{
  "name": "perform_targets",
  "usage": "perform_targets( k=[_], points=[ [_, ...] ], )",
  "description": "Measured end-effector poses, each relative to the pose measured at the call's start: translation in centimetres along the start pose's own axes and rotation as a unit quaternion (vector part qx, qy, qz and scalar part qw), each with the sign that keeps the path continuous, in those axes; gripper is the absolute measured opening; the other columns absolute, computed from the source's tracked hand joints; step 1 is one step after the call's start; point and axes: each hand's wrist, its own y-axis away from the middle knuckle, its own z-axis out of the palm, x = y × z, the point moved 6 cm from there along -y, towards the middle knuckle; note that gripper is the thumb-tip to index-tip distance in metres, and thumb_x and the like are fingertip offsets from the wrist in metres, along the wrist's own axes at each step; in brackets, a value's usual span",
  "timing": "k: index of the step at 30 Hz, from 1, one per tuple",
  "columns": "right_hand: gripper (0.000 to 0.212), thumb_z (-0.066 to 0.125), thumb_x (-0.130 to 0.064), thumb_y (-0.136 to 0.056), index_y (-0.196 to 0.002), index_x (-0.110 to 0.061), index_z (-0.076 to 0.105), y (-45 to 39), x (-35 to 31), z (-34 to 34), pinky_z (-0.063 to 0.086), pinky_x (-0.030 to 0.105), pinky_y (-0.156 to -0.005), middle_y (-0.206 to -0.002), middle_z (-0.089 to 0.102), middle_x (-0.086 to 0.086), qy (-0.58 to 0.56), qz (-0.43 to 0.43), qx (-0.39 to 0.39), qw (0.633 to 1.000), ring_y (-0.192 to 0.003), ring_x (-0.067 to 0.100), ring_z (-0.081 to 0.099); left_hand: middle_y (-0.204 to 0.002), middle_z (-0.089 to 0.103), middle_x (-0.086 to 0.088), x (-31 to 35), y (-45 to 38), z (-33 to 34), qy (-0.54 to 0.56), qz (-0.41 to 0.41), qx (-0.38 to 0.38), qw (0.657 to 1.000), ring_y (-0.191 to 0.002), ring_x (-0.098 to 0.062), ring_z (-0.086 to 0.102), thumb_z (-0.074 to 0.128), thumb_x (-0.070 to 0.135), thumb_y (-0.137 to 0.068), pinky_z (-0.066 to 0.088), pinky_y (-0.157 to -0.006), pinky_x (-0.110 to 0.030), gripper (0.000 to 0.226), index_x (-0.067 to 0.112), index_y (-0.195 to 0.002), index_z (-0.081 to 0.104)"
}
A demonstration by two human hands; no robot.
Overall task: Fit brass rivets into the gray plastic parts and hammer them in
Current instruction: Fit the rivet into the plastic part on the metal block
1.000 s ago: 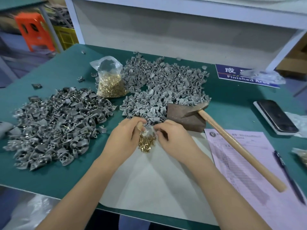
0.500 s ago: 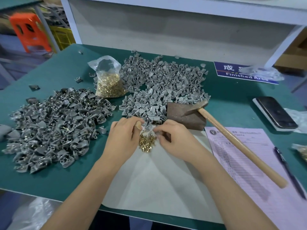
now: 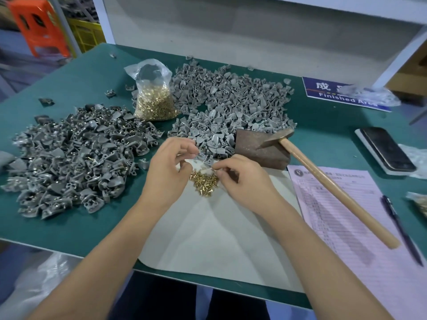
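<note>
We see one clear plastic bag (image 3: 153, 93) standing far left of centre on the green table (image 3: 323, 135), its lower half full of brass rivets and its neck gaping open. A second bag with brassy contents (image 3: 419, 204) is cut off by the right edge, so we cannot say more about it.

A loose heap of brass rivets (image 3: 204, 182) lies on the white sheet (image 3: 208, 239), between our two hands. The left hand (image 3: 167, 172) has thumb and curled fingers drawn together just above the heap; whether they pinch anything we cannot tell. The right hand (image 3: 242, 179) pinches something small and pale at its fingertips, too small to name.

Unfitted gray plastic parts (image 3: 231, 107) are piled far centre; a darker pile with brass glinting in it (image 3: 69, 158) spreads at the left.

The hammer (image 3: 323, 181) rests with its head on a rusty metal block (image 3: 261, 148), handle running near and right over a pink form (image 3: 346, 215). A blue sign (image 3: 323, 91) is partly covered by crumpled plastic, reading only "Finished Are". A phone (image 3: 388, 151) and pen (image 3: 402, 229) lie at the right.
</note>
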Motion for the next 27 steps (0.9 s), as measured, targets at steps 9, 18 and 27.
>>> perform_targets(
  k=[9, 18, 27],
  points=[
    [0.023, 0.067, -0.011, -0.092, -0.106, -0.026, 0.076, 0.3, 1.0, -0.2, 0.042, 0.014, -0.069, -0.091, 0.061, -0.012, -0.033, -0.006, -0.003, 0.999, -0.077, 0.006, 0.06, -0.114, 0.064, 0.009, 0.6, 0.0, 0.0, -0.045, -0.001, 0.009, 0.999, -0.11, 0.0, 0.061, 0.064, 0.017, -0.099, 0.051, -0.098, -0.023, 0.018, 0.022, -0.115, 0.065],
    [0.009, 0.076, -0.017, -0.089, -0.094, -0.024, 0.077, 0.0, 0.6, -0.1, 0.035, 0.013, -0.067, -0.086, 0.054, -0.013, -0.014, -0.019, -0.016, 1.0, -0.073, 0.001, 0.054, -0.113, 0.063, 0.014, 0.9, -1.1, 1.7, -0.211, 0.023, -0.099, 0.972, -0.112, -0.008, 0.052, 0.066, 0.02, -0.095, 0.046, -0.1, -0.04, 0.038, 0.03, -0.132, 0.061],
    [0.007, 0.067, -0.017, -0.094, -0.093, -0.022, 0.064, 0.1, 0.5, -0.6, 0.045, 0.021, -0.072, -0.091, 0.06, -0.013, -0.031, 0.006, -0.011, 0.999, -0.081, 0.004, 0.056, -0.11, 0.066, 0.011, 1.6, -3.5, 3.1, -0.346, 0.035, -0.165, 0.923, -0.113, -0.017, 0.052, 0.066, 0.032, -0.097, 0.044, -0.094, -0.037, 0.022, 0.035, -0.118, 0.071]
  ],
)
